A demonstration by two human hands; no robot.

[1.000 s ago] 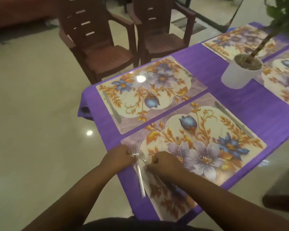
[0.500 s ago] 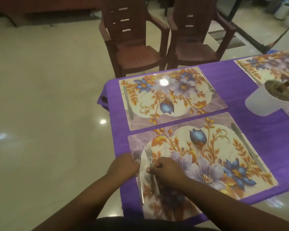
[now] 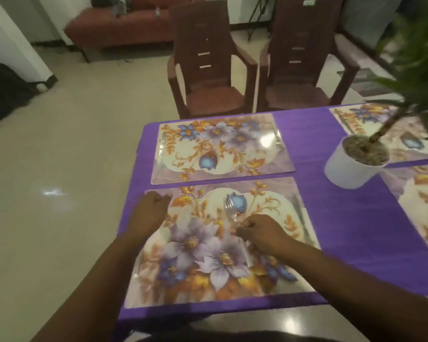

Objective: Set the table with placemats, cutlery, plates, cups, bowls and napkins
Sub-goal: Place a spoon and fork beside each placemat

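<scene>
Right now our right hand (image 3: 260, 230) is curled around the handle of a fork (image 3: 230, 208), its tines pointing away from us over the blue bud printed in the middle of the nearest placemat (image 3: 208, 287). We judge the fork is mid-carry, since it sits over the mat's centre and not along an edge where cutlery belongs. Our left hand (image 3: 150, 211) rests at the mat's far left corner with the fingers bent down onto it; whether it pins something small there we cannot tell, though it looks like it is steadying the mat so it does not slide on the purple tablecloth (image 3: 356, 230). Along the mat's right edge lies a knife (image 3: 300, 215), so that side looks served, and the left edge likely awaits the fork. Beyond, a second placemat (image 3: 220, 149) lies parallel and just apart from ours, with cutlery faintly visible at its sides. Further right, a white plant pot (image 3: 349, 169) stands on the cloth between the mats, and two more placemats (image 3: 420, 206) show at the frame's edge. Two brown plastic chairs (image 3: 208, 70) face the table's far side. No plates, cups, bowls or napkins are in view, so much of the setting remains.
</scene>
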